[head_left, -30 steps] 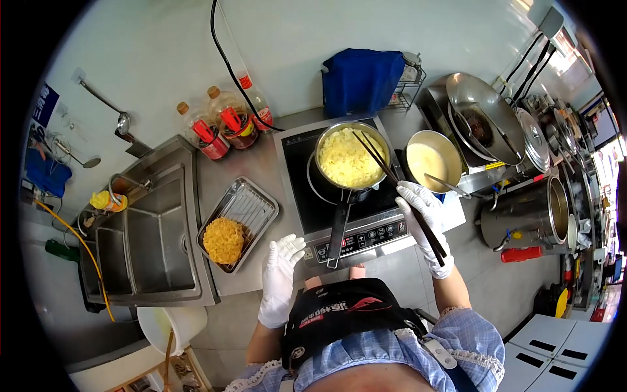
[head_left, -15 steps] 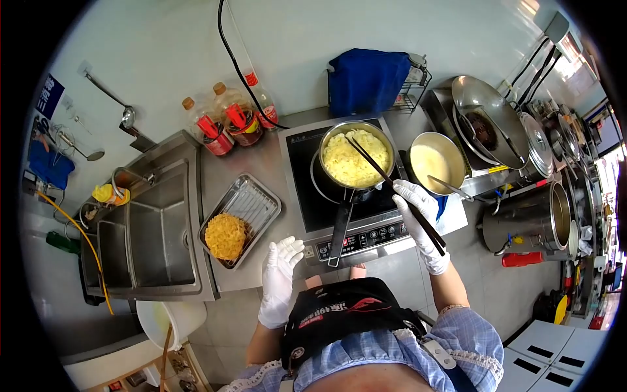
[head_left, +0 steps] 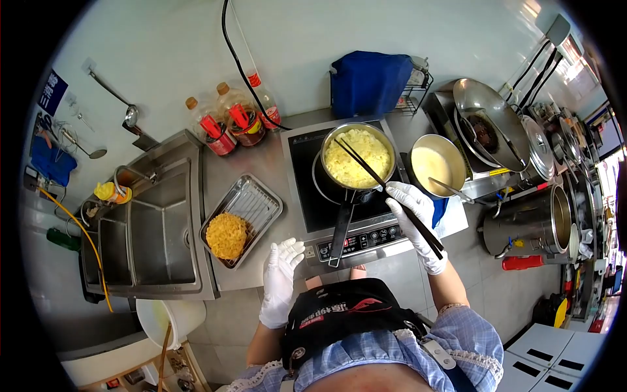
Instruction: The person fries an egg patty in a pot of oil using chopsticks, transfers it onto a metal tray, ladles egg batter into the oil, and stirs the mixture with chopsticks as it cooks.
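Wrapped around a pair of long black chopsticks (head_left: 373,175), my gloved right hand (head_left: 414,219) is just right of the cooktop controls. The chopstick tips reach into a saucepan (head_left: 337,228) holding pale yellow food (head_left: 358,159), which looks like frying noodles. That pan stands on a black induction cooktop (head_left: 307,196), its handle toward me. My gloved left hand (head_left: 282,277) is held in the air by the counter edge, fingers stretched, holding nothing. Nearest to it is a metal tray with a rack (head_left: 256,202), on which a round golden fried noodle cake (head_left: 226,235) lies.
A pot of creamy liquid (head_left: 432,160) with a ladle stands right of the cooktop. Several sauce bottles (head_left: 241,124) line the wall. At left is a double sink (head_left: 160,235); farther right are a wok (head_left: 470,98) and a large steel pot (head_left: 522,222).
The chopstick tips have shifted left in the pan, and my right hand has moved slightly left with them. My left hand stays almost where it was.
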A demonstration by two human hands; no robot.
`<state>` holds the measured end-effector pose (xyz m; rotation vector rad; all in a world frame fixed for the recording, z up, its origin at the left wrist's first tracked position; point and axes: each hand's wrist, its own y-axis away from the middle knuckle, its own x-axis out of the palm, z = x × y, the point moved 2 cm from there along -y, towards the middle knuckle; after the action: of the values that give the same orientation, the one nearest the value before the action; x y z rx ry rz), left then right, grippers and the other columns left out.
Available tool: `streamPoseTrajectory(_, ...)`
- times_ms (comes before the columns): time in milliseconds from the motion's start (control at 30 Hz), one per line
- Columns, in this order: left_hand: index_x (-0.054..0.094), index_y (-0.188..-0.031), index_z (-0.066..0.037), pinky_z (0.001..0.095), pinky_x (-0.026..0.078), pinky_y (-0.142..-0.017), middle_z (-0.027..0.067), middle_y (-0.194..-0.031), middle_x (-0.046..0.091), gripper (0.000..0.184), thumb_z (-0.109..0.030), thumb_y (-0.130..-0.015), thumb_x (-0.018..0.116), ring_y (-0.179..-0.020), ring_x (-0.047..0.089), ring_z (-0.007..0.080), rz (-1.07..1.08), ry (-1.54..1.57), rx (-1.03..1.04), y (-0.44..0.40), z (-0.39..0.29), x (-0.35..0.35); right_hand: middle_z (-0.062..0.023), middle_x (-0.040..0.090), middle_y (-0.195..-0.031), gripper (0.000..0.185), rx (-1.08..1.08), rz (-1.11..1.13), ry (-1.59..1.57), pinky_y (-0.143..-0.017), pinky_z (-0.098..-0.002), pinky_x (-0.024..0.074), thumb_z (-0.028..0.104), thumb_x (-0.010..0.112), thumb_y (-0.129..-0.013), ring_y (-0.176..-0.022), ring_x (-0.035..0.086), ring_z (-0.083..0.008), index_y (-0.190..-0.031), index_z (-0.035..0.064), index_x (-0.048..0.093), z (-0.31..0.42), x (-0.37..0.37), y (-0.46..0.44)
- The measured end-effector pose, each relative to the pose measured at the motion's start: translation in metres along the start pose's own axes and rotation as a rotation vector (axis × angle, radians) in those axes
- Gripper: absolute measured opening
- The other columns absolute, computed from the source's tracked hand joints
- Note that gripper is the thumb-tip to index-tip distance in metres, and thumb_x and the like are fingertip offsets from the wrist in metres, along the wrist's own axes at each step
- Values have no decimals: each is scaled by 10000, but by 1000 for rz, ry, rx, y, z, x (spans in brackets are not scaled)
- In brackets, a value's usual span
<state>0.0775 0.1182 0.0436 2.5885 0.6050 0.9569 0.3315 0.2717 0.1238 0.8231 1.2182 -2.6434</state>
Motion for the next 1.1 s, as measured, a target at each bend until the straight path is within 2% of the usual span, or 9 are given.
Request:
streamPoseTrajectory(200, 501, -1112, 53, 349, 431, -896, 167, -1049, 581, 531, -433, -944, 370, -1015, 554, 245, 6, -6, 3, 0, 1, -1, -140, 649, -906, 212, 15, 18, 14, -708, -300, 518, 15, 703, -691, -802, 642, -262, -896, 9, 647, 0, -3, 5)
streamPoseTrajectory(333, 501, -1112, 52, 351, 431, -897, 167, -1051, 580, 537, -439, -942, 370, -1016, 553, 244, 6, 0, -16, -2, 3, -5, -150, 649, -907, 206, 38, -81, -9, -720, -290, 507, -29, 686, -688, -802, 642, -258, -890, -14, 645, 5, -17, 3)
streamPoseTrajectory(567, 481, -1127, 89, 352, 421, -905, 197, -1065, 569, 537, -400, -960, 337, -1028, 550, 258, -1, -12, -15, -3, 4, -3, -151, 641, -932, 196, 194, -105, 19, -765, -292, 496, -35, 670, -726, -837, 631, -250, -919, -18, 643, -10, -17, 12)
streamPoseTrajectory(667, 501, -1112, 52, 348, 433, -896, 168, -1053, 579, 515, -416, -951, 360, -1014, 556, 247, 3, -3, -29, -3, 3, -2, -147, 644, -931, 193, 170, -124, 27, -763, -287, 497, -30, 673, -724, -829, 633, -247, -914, -14, 648, -13, -16, 16)
streamPoseTrajectory(900, 504, -1110, 51, 347, 434, -895, 167, -1057, 580, 518, -421, -947, 367, -1011, 559, 246, 8, -5, -35, -1, 3, -1, -144, 643, -939, 215, 100, -155, 93, -763, -292, 498, -35, 666, -727, -836, 633, -254, -937, -3, 640, -9, -29, 24)
streamPoseTrajectory(1100, 504, -1110, 50, 343, 436, -895, 168, -1066, 578, 519, -424, -944, 375, -1019, 557, 243, 0, -13, -45, -1, 6, 0, -138, 649, -915, 249, 67, -48, 219, -725, -289, 517, -22, 700, -690, -802, 643, -256, -929, 23, 646, -2, -22, 36)
